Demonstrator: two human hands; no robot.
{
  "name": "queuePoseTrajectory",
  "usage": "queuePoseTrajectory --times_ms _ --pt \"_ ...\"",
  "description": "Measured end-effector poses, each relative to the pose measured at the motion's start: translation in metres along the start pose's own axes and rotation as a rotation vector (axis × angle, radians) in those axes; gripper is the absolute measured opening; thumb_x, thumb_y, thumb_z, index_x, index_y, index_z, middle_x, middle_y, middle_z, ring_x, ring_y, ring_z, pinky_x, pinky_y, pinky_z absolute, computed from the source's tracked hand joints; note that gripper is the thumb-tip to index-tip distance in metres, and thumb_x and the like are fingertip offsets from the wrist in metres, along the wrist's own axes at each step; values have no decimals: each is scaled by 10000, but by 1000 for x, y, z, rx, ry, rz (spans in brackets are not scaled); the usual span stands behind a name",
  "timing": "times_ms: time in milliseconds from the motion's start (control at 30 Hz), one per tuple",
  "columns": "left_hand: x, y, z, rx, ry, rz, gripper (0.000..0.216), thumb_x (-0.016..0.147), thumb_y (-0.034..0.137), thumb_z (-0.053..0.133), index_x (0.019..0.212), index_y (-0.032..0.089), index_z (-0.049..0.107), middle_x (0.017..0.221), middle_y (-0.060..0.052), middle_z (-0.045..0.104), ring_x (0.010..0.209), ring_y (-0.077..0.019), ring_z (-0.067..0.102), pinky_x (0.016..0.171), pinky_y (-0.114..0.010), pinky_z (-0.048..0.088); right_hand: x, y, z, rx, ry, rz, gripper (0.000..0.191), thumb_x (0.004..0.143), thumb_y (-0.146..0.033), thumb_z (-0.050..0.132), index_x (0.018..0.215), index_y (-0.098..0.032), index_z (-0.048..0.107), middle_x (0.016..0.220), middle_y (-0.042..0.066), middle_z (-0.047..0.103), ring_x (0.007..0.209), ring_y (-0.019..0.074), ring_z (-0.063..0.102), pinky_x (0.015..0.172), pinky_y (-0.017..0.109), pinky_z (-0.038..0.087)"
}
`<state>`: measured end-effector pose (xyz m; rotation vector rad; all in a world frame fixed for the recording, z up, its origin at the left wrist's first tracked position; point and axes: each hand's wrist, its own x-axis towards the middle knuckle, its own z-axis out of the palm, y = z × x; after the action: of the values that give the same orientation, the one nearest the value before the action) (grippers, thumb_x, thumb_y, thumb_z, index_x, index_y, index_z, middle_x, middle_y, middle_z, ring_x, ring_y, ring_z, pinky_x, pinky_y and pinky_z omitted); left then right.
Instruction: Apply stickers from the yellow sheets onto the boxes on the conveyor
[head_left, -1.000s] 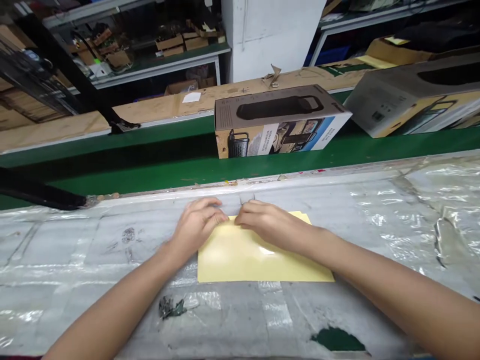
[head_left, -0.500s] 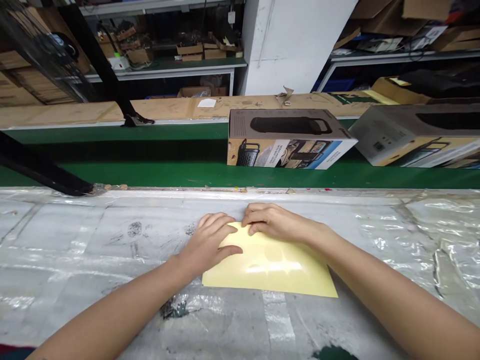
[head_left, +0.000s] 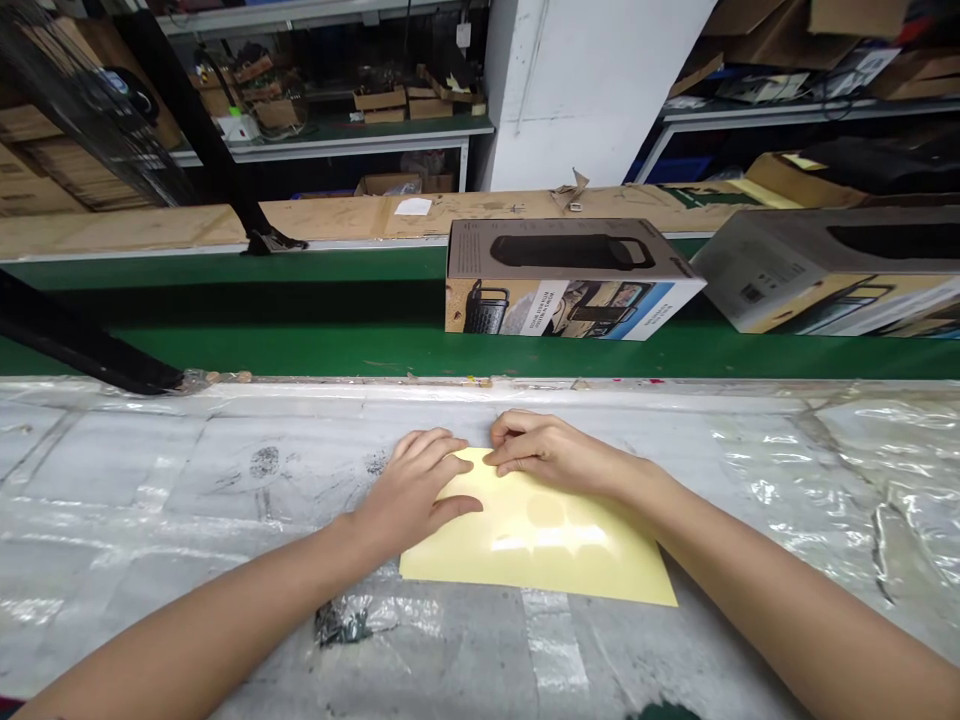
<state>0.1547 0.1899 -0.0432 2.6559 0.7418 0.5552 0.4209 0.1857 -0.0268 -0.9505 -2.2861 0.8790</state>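
Observation:
A glossy pale yellow sheet [head_left: 540,545] with faint round marks lies on the plastic-covered table in front of me. My left hand [head_left: 420,490] rests on its upper left part, palm down, thumb spread away from the fingers. At the sheet's upper edge, my right hand [head_left: 547,452] is closed in a pinch, thumb and forefinger tips together against the surface. Whatever is between those fingertips is too small or hidden to make out. The right wrist passes over the sheet's right side and covers part of it.
Beyond the table runs a green conveyor belt [head_left: 337,345] bearing a printed product box [head_left: 574,250] and a second box [head_left: 765,270]. Black posts [head_left: 82,335] stand at the left. Cardboard [head_left: 315,220] lines the far ledge, with cluttered shelves [head_left: 360,140] and a white pillar [head_left: 592,90] behind.
The right thumb and forefinger have drawn closer together at the sheet's upper edge. My left hand stays in place on the sheet. The boxes on the belt have shifted slightly left.

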Motion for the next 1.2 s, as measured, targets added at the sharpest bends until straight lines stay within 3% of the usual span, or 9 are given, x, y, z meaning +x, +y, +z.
queuePoseTrajectory --times_ms 300,400,500,633,733,800,867,1000,1200 --pt "4 8 -4 92 -30 12 300 958 449 668 1170 237 684 1294 -106 625 1236 -309 531 1033 -484 453 -2 -16 -12 249 -11 168 310 991 -435 625 797 -201 684 1017 81 611 986 217 628 922 367 500" --pt "-2 14 0 119 -17 8 313 888 440 759 1126 247 697 1243 -95 628 1190 -305 547 1007 -473 470 1 -16 -36 423 87 226 334 905 -478 744 744 -196 669 1064 92 643 977 224 644 884 374 522" --pt "4 7 -2 33 30 6 248 896 456 748 1045 262 706 1235 -79 627 1151 -287 575 962 -435 494 19 -13 -73 568 206 246 329 824 -445 833 729 -190 650 894 71 677 790 198 643 705 335 527" --pt "71 -40 -33 -302 275 -233 153 970 372 654 1044 238 655 1215 -73 629 1146 -240 597 979 -370 489 75 1 -124 504 385 230 327 774 -421 867 822 -192 639 748 32 668 676 179 619 643 322 509" --pt "156 -92 -60 -596 589 -592 422 847 416 770 1161 192 599 1291 -138 603 1262 -291 554 1071 -408 430 134 26 -153 385 487 153 433 730 -443 866 985 -205 609 819 29 683 702 186 627 637 320 508" --pt "204 -120 -68 -927 573 -736 588 782 420 821 1251 174 566 1259 -157 640 1228 -308 593 1027 -400 460 173 49 -163 285 501 102 457 722 -466 836 1007 -211 586 830 25 670 721 192 626 632 319 499" --pt "232 -135 -66 -1260 473 -725 635 731 344 840 1271 157 564 1117 -135 703 1070 -295 674 905 -369 516 208 72 -167 209 492 76 440 712 -482 794 979 -217 564 790 9 644 713 192 616 617 311 482" --pt "240 -139 -50 -1580 439 -623 627 684 178 757 1283 157 573 891 -56 734 776 -217 696 737 -308 533 250 107 -166 175 442 65 384 670 -423 748 925 -221 543 718 -17 621 682 184 609 638 310 478" --pt "233 -140 -50 -1611 460 -658 724 683 147 718 1387 165 549 914 -45 745 784 -224 706 750 -329 548 268 119 -159 101 389 45 298 698 -285 728 935 -227 556 742 -28 643 705 174 626 701 310 508"
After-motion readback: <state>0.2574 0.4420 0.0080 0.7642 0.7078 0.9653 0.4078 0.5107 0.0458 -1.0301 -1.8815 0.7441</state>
